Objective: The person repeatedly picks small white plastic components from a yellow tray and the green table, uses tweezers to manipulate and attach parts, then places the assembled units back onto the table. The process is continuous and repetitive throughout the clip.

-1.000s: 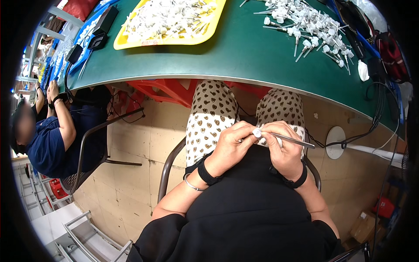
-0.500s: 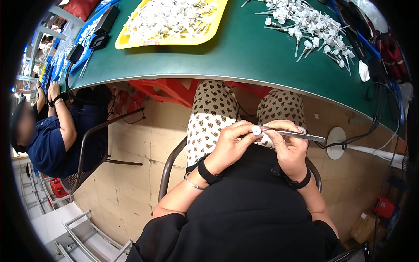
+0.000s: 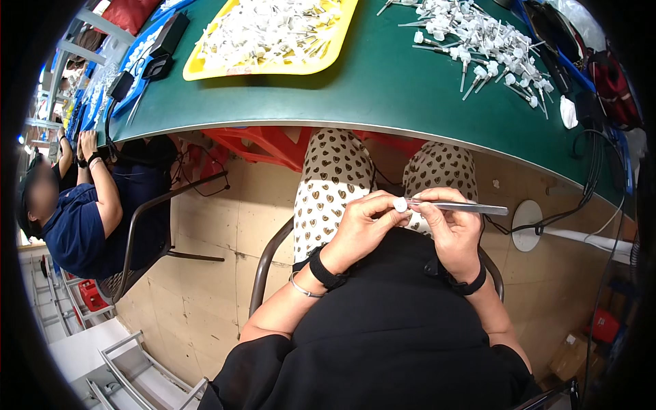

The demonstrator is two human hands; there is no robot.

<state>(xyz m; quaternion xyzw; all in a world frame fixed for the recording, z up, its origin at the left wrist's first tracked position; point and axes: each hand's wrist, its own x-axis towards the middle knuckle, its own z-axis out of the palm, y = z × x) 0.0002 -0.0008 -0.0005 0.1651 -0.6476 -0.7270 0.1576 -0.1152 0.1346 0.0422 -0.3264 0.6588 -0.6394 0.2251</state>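
Over my lap, my left hand [image 3: 362, 229] pinches a small white plastic piece [image 3: 400, 204] between thumb and fingertips. My right hand [image 3: 452, 229] is closed round a pair of metal tweezers [image 3: 471, 207], whose broad end sticks out to the right. The tweezers' tips meet the white piece, though the fine detail there is too small to make out. On the green table ahead, a yellow tray [image 3: 273, 70] holds a heap of white pieces with thin metal stems. A loose pile of similar white pieces [image 3: 478, 41] lies to its right.
The green table's front edge [image 3: 328, 124] curves across, beyond my hands. Black cables [image 3: 593, 171] hang off its right end near a round white disc [image 3: 526, 225]. At the left, a co-worker in a dark blue shirt [image 3: 78, 225] sits at the table by blue trays [image 3: 140, 58].
Both hands stay almost in place. The tweezers have turned slightly, and their handle catches more light. The co-worker at the left has shifted a little.
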